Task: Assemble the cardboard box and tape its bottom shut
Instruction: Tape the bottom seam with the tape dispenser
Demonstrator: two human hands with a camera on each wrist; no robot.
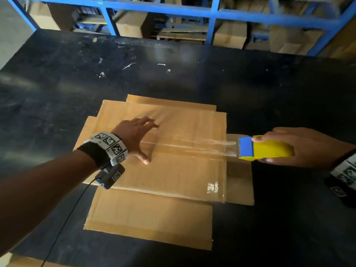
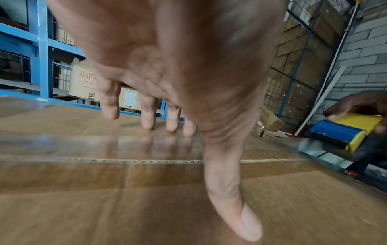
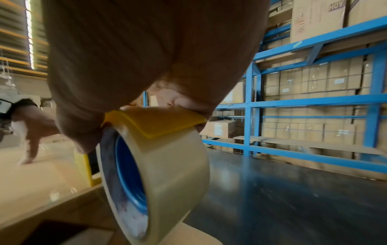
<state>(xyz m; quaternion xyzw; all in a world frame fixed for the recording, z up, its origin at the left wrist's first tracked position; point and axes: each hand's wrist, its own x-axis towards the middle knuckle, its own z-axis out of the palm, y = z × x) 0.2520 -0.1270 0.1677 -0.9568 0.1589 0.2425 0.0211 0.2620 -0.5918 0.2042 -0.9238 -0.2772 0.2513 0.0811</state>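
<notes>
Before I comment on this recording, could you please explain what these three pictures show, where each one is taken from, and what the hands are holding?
There is no machine here: a person works with bare hands and wears three cameras. The wide overview comes from the head camera, looking down at a black table. The other two come from a camera on each wrist, looking along the fingers. On the table lies a brown cardboard box. The left hand rests open on it, fingers spread. The right hand grips a yellow and blue tape dispenser, with a strip of clear tape stretched from it along the box's seam. Blue shelving with cartons stands behind.
</notes>
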